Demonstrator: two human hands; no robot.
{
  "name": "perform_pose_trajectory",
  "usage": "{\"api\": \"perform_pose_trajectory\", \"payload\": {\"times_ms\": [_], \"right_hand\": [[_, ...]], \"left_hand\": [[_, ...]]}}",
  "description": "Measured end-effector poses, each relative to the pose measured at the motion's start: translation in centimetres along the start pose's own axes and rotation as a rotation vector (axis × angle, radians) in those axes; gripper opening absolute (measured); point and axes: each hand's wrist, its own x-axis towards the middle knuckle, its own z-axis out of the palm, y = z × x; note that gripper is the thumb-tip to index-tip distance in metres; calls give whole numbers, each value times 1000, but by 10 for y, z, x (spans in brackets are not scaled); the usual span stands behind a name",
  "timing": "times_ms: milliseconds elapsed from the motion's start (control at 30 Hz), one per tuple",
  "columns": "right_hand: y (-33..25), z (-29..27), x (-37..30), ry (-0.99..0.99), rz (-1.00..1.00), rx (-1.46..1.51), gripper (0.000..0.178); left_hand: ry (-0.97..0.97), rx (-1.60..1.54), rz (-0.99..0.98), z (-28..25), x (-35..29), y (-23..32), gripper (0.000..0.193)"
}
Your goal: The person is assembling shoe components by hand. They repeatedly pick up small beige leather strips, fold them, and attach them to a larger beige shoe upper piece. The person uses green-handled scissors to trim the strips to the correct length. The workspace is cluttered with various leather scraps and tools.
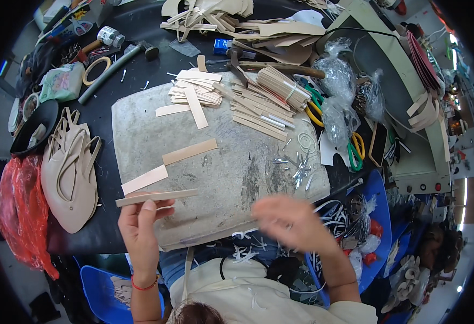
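Between the thumb and fingers of my left hand [143, 221] is a narrow beige strip [180, 194], held level above the near left of a worn grey slab [220, 183]. My right hand [288, 220] is over the slab's near right edge, smeared by motion, so its fingers do not show clearly. Two flat strips lie loose on the slab: a tan strip [190, 151] and a paler strip [144, 180] close to my left hand. Farther back are a loose pile of pale strips [196, 90] and rows of stacked strips [261, 110]. Small silvery pieces [300, 174] lie scattered to the right.
A hammer [274, 66] lies behind the strips. Scissors with green and yellow handles [357, 151] and clear plastic bags [338, 81] crowd the right. Strappy beige shoe pieces [70, 178] and a red bag [24, 210] are left. Blue bins [94, 286] stand below the table.
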Motion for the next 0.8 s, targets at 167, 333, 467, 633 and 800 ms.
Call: {"api": "perform_pose_trajectory", "payload": {"times_ms": [167, 333, 467, 633, 800], "right_hand": [[35, -40, 34, 364, 342, -197, 18], [48, -42, 37, 339, 253, -216, 16], [32, -25, 42, 437, 85, -165, 13], [-23, 23, 48, 56, 105, 239, 15], [-23, 45, 57, -65, 313, 545, 17]], "left_hand": [[-110, -1, -22, 14, -10, -4, 18], [-177, -12, -84, 16, -14, -7, 18], [-224, -83, -197, 17, -12, -7, 20], [-268, -110, -225, 14, -9, -16, 19], [-317, -128, -250, 10, -10, -10, 18]]}}
